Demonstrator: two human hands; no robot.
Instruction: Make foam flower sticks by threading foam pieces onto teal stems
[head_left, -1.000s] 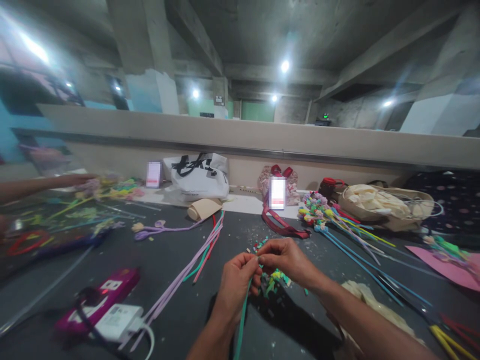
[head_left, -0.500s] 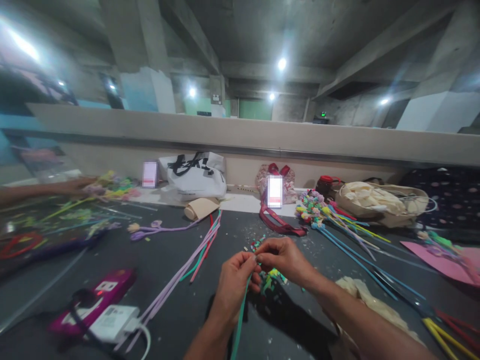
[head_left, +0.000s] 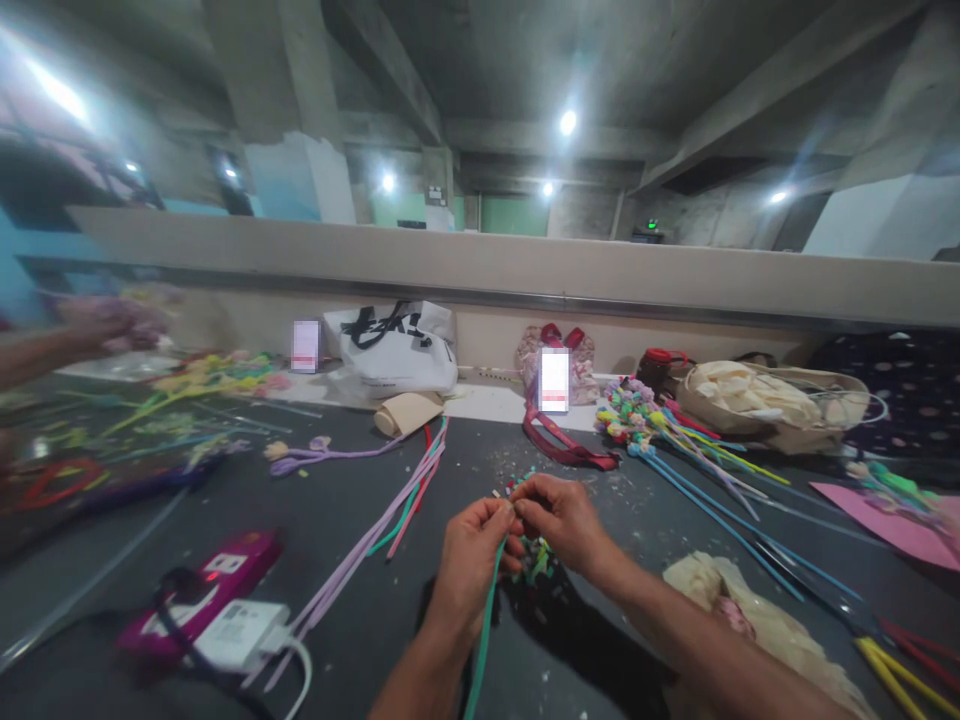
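In the middle of the table my left hand (head_left: 471, 560) is closed in a pinch on a long green pipe cleaner (head_left: 486, 630), whose tail hangs down toward the front edge. Thumb and fingers of my right hand (head_left: 566, 520) pinch at its upper end, right against the left fingertips. What lies exactly between the right fingertips is too small to make out. Small colourful clippings (head_left: 541, 562) lie on the table under and behind both hands. To the left lies a bunch of lilac, green and red pipe cleaners (head_left: 360, 545).
A magenta power strip (head_left: 244, 560) with a white charger (head_left: 244, 632) sits front left. Finished flowers (head_left: 626, 415), scissors (head_left: 814, 590) and a crumpled cream bag (head_left: 780, 625) lie right. A phone (head_left: 555, 380) and white bag (head_left: 401, 350) stand behind. A co-worker's hand (head_left: 97, 325) is at far left.
My hands stay together at the end of the green pipe cleaner, with only slight finger movement. The co-worker's hand at the left has lifted up with a bunch of lilac flowers.
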